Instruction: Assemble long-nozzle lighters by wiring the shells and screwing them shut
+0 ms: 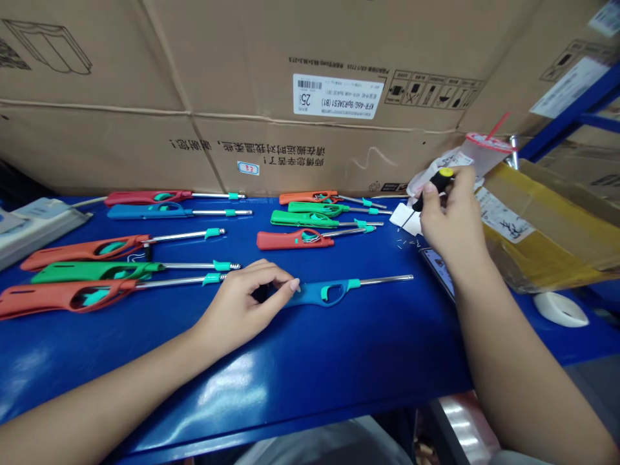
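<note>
My left hand (245, 300) rests on the blue table (339, 361) and pinches the handle end of a blue long-neck lighter (334, 292), whose metal tube points right. My right hand (453, 219) is raised at the right, its fingers wrapped round a black screwdriver with a yellow cap (436, 184). The screwdriver's tip points down toward a white slip of paper (404, 216). Tiny screws (409, 243) lie scattered on the table just below that hand.
Several red, green and blue lighters lie in two groups, left (97, 271) and centre back (310, 219). Cardboard boxes (242, 97) wall off the back. A clear bag (484, 152), a yellow package (542, 239) and a white tape roll (562, 309) sit at the right.
</note>
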Action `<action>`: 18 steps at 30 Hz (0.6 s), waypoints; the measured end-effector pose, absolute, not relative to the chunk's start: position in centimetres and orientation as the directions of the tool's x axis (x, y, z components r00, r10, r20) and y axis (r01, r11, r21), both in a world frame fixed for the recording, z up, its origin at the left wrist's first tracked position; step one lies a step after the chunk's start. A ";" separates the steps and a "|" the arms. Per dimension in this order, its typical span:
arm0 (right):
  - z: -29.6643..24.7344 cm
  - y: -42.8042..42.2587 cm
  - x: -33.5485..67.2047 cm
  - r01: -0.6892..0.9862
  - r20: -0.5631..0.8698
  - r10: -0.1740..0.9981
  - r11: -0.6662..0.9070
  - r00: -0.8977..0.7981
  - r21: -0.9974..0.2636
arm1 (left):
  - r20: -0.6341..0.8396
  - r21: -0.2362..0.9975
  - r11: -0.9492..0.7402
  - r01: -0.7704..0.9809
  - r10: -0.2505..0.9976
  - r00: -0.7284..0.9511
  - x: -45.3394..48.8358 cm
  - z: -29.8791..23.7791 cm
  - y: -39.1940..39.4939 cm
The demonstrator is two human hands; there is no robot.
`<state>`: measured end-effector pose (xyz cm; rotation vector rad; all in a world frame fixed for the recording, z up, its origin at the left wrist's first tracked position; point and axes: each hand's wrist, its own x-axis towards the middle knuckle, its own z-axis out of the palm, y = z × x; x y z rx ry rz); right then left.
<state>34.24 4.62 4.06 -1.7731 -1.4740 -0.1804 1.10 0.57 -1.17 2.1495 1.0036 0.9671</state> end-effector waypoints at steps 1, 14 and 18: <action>4.0 4.6 34.2 0.876 0.572 0.761 0.012 0.306 -0.483 | 0.366 0.732 -0.554 0.397 0.811 0.457 1.1 -1.1 0.6; 4.0 4.8 35.3 0.811 0.549 0.741 0.012 0.385 -0.585 | 0.371 0.727 -0.564 0.391 0.802 0.468 1.2 -1.1 0.6; 3.6 5.2 35.4 0.795 0.591 0.726 0.101 0.352 -0.598 | 0.379 0.722 -0.572 0.389 0.797 0.470 1.1 -1.2 0.6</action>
